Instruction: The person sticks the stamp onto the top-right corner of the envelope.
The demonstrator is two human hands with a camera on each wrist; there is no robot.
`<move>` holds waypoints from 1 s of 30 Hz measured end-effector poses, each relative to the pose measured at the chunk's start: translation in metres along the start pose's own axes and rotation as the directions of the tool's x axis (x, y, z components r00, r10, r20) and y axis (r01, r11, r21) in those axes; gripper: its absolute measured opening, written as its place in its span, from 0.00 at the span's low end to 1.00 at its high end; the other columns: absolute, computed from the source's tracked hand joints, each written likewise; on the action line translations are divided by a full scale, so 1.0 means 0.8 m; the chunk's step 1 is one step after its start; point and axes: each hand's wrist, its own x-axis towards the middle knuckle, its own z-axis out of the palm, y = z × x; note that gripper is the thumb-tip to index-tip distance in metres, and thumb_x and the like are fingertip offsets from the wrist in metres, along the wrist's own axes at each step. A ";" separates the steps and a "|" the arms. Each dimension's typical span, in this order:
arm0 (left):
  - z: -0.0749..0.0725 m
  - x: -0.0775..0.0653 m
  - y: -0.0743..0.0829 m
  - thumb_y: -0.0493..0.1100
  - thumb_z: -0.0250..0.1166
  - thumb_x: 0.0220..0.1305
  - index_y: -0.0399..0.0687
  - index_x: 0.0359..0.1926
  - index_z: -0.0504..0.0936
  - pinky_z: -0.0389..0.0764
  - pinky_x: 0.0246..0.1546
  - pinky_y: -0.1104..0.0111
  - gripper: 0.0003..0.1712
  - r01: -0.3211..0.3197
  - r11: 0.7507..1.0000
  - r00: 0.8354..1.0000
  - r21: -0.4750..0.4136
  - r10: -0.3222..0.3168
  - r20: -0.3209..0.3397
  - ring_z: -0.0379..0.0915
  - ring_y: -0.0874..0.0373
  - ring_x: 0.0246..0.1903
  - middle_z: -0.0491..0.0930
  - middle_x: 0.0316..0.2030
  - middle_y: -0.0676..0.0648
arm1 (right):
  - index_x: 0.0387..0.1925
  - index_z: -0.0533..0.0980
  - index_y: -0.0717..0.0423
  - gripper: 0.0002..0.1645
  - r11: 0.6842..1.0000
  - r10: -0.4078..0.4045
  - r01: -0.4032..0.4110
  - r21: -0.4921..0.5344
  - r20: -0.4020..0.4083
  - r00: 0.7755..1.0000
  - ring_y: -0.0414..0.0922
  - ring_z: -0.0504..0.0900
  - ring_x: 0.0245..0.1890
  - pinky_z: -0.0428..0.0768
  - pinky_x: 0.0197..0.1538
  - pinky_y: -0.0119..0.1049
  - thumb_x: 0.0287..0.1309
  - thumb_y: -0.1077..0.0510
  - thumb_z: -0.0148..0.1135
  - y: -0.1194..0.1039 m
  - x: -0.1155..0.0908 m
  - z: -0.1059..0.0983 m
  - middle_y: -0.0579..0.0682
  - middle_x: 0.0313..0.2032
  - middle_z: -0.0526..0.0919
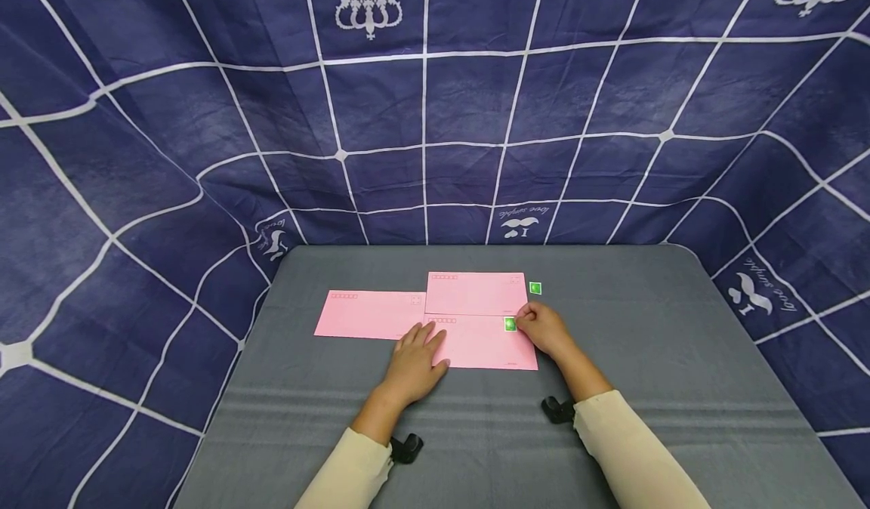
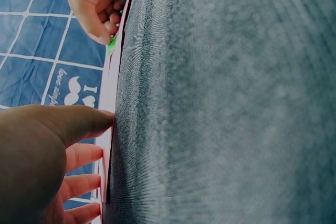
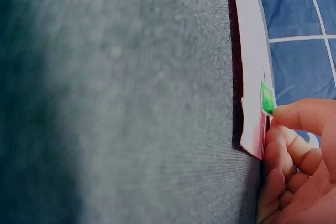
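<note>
A pink envelope [image 1: 479, 350] lies flat on the grey table, nearest to me of three. My left hand [image 1: 413, 365] rests on its left part, fingers spread and fairly straight, as the left wrist view also shows. At the envelope's upper right corner, my right hand [image 1: 546, 329] pinches a small green stamp [image 1: 510, 324] with a white border by its edge. In the right wrist view the stamp [image 3: 268, 98] stands slightly tilted at the envelope's surface, its edge at the thumb and fingertip. Whether its underside fully touches the paper cannot be told.
A second pink envelope [image 1: 476, 294] lies just behind, and a third pink envelope [image 1: 370, 315] sits to the left. Another green stamp [image 1: 535, 288] lies on the grey cloth [image 1: 632, 328] right of the rear envelope. A blue checked curtain [image 1: 462, 116] surrounds the table's back and sides.
</note>
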 end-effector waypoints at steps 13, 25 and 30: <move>0.001 0.002 -0.002 0.52 0.64 0.66 0.45 0.69 0.74 0.60 0.71 0.41 0.33 -0.004 1.000 1.000 -0.006 0.004 -0.002 0.57 0.36 0.74 0.68 0.72 0.38 | 0.32 0.78 0.59 0.06 0.998 -0.001 0.000 -0.063 -0.024 1.000 0.43 0.74 0.26 0.69 0.31 0.33 0.58 0.58 0.61 -0.004 0.001 0.004 0.49 0.26 0.79; 0.001 0.002 -0.003 0.52 0.64 0.67 0.46 0.69 0.74 0.60 0.71 0.41 0.33 -0.005 1.000 1.000 0.004 0.005 0.004 0.57 0.36 0.74 0.68 0.72 0.38 | 0.32 0.78 0.59 0.06 0.996 0.006 -0.009 -0.089 -0.032 0.999 0.44 0.74 0.26 0.69 0.30 0.33 0.58 0.59 0.61 -0.007 0.000 0.006 0.50 0.25 0.78; 0.001 0.001 -0.003 0.52 0.64 0.67 0.45 0.69 0.74 0.60 0.71 0.41 0.33 -0.006 1.000 1.000 0.008 0.006 0.005 0.57 0.36 0.74 0.68 0.72 0.38 | 0.31 0.77 0.59 0.06 0.995 -0.002 -0.002 -0.103 -0.037 0.999 0.44 0.73 0.24 0.68 0.29 0.33 0.57 0.59 0.62 -0.008 -0.001 0.007 0.50 0.24 0.77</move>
